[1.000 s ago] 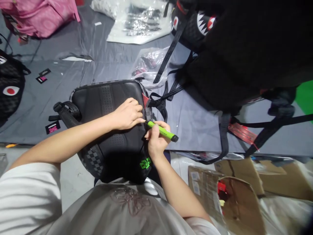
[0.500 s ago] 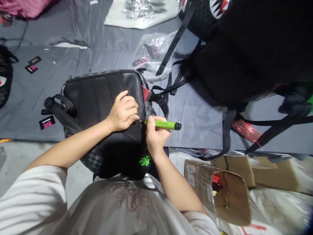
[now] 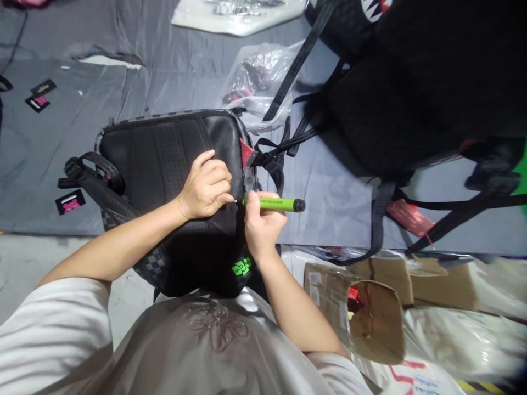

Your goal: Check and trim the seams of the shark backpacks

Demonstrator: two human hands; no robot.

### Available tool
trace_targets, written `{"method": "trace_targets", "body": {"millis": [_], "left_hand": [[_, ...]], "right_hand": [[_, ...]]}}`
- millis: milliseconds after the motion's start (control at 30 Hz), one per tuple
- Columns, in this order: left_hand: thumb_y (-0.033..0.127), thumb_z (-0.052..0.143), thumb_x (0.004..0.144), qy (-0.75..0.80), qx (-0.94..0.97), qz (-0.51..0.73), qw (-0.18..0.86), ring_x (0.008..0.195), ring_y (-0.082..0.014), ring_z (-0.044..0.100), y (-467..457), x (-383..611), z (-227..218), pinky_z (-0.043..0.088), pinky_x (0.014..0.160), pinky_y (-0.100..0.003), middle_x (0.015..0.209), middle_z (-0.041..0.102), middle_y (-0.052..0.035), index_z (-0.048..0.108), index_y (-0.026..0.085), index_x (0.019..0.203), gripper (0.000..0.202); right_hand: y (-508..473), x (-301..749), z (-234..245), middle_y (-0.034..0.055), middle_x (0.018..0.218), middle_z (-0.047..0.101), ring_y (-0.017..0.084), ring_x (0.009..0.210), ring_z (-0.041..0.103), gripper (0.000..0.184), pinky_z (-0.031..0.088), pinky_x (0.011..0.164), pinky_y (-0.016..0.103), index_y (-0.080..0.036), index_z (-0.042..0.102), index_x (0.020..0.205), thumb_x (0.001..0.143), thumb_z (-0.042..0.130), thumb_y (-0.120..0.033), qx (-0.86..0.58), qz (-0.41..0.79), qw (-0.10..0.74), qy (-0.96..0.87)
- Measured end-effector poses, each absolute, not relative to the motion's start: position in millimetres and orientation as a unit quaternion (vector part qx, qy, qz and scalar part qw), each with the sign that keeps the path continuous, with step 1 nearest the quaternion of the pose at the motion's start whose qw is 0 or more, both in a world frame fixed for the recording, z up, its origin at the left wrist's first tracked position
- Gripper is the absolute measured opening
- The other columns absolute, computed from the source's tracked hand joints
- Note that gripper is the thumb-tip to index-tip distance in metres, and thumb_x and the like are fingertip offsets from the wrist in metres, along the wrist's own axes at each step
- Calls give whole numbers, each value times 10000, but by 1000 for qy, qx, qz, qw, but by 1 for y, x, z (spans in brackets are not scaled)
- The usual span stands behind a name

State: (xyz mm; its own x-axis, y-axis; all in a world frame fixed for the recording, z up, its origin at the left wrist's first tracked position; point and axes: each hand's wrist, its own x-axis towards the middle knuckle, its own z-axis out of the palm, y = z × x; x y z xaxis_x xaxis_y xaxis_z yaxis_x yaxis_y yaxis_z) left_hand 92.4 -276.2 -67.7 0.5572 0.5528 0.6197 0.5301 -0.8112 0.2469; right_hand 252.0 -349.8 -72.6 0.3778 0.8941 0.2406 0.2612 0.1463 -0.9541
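A black backpack (image 3: 135, 159) with checkered trim lies across the table's front edge, against my body. My right hand (image 3: 265, 219) grips a green marker pen (image 3: 284, 204) with a black end, held level over the bag's right side. Its thin dark tip points left, close to my left thumb. My left hand (image 3: 207, 184) rests on the black panel with its fingers curled and thumb pressed in; whatever it pinches, if anything, is too small to see. Just above the pen, a red tag (image 3: 246, 152) sticks out by the zipper.
Another large black backpack (image 3: 411, 99) fills the right, its straps hanging over the table edge. Behind my bag lies a clear plastic bag (image 3: 263, 77). Black cards with pink bears (image 3: 69, 203) lie at left. An open cardboard box (image 3: 376, 323) stands below right.
The camera view has shifted slightly, so the table and bags sit a little higher and farther left. Both hands and the pen keep nearly the same pose on the backpack.
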Motion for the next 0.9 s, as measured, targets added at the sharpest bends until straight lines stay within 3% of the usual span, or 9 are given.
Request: {"method": "trace_targets", "body": {"millis": [300,533,900], "left_hand": [[488,271,1033,263,874,407,-39,939,-167,580,-276,94,-68,309,1135,-438,798,622,15,536,225,736,477],[540,205,1027,289,883,369,-25,957,-188,596,-276,93,-70,301,1137,-482,779,637,-10,574,214,704,589],[492,255,1039,269,880,389,-47,942,-185,581,-279,95,-68,306,1121,-452,817,652,-15,569,203,725,529]], "right_hand": [[-351,253,-72,-38,630,557,94,472,485,270,398,445,244,-196,578,809,922,607,-439,-593,276,572,-495],[-350,253,-69,-49,603,537,90,453,477,246,396,435,240,-193,579,805,916,617,-409,-591,280,570,-497],[-350,255,-72,-6,712,626,123,557,577,213,478,520,264,-196,613,833,922,626,-389,-577,291,573,-505]]}}
